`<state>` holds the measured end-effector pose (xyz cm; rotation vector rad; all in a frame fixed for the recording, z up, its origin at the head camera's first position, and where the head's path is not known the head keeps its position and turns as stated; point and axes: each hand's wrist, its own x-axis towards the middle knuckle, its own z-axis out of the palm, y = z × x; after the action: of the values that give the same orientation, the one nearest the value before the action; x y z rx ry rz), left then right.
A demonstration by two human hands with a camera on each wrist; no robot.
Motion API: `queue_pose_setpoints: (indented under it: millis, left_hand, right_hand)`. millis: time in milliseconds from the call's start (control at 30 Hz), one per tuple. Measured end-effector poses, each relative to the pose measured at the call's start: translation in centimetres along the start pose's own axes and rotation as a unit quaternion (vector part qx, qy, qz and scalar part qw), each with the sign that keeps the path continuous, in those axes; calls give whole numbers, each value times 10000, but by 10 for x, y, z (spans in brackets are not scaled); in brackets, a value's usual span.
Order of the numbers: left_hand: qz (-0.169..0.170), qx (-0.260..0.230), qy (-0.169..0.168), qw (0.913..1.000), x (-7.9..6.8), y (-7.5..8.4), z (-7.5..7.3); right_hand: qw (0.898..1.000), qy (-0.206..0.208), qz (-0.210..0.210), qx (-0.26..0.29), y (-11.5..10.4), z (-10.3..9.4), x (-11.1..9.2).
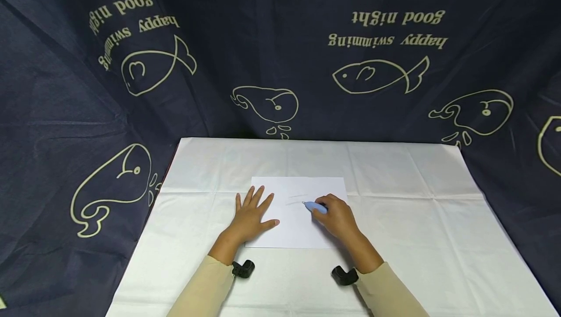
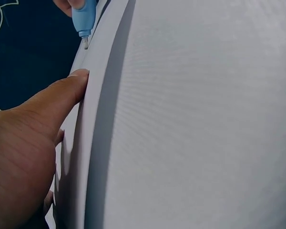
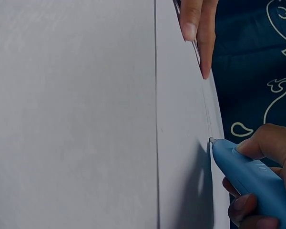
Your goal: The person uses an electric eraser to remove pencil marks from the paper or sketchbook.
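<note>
A sheet of white paper [image 1: 293, 234] lies on the table, with two faint pencil lines [image 1: 294, 203] across its middle. My left hand [image 1: 249, 219] rests with spread fingers on the paper's left edge. In my right hand [image 1: 339, 217], curled fingers grip a blue electric eraser [image 1: 314, 207]. Its narrow pale tip points left, right at the end of the lower line. In the right wrist view, my thumb lies along the top of the eraser's body [image 3: 248, 179], and the tip is at the paper's surface. The left wrist view shows my left thumb [image 2: 62, 95] on the paper, pointing toward the eraser.
A creased white cloth [image 1: 407, 200] covers the table around the paper. Behind and beside the table hangs a dark blue curtain [image 1: 307, 10] with fish and whale drawings. Each wrist carries a small black camera [image 1: 344, 275] near the sleeve's cuff.
</note>
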<state>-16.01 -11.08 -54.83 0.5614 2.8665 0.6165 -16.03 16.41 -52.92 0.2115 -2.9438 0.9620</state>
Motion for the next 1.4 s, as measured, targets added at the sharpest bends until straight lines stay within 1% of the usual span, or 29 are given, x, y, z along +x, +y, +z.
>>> queue_pose_setpoints:
  millis: [67,167,333,567,800,900,1100,1300,1400]
  left_hand:
    - [17,-49,35,10000,0,0,0]
    - [-1,-98,23,9999,0,0,0]
    - [-91,-102,-36,9999,0,0,0]
    - [-92,-135,-9,9999,-1,2,0]
    - [-118,-171,44,9998,0,1,1]
    - [-121,-174,53,9998,1,2,1]
    - [-116,-133,72,9998,1,3,0]
    - [-126,-120,64,9998,1,3,0]
    - [-131,-132,36,9998,1,4,-1]
  right_hand:
    - [10000,-31,-58,36,-1,1,0]
    - [9999,31,-138,-9,-1,0,0]
    - [9998,167,-72,-97,0,-2,-1]
    - [10000,-88,-41,-22,-2,0,0]
    - [9998,72,-74,-149,0,0,0]
    - [9998,117,-50,-125,1,0,0]
    - [9999,-45,-108,34,-4,2,0]
    - [9998,168,-49,-119,-3,2,1]
    - [9998,169,-31,-96,-2,2,1]
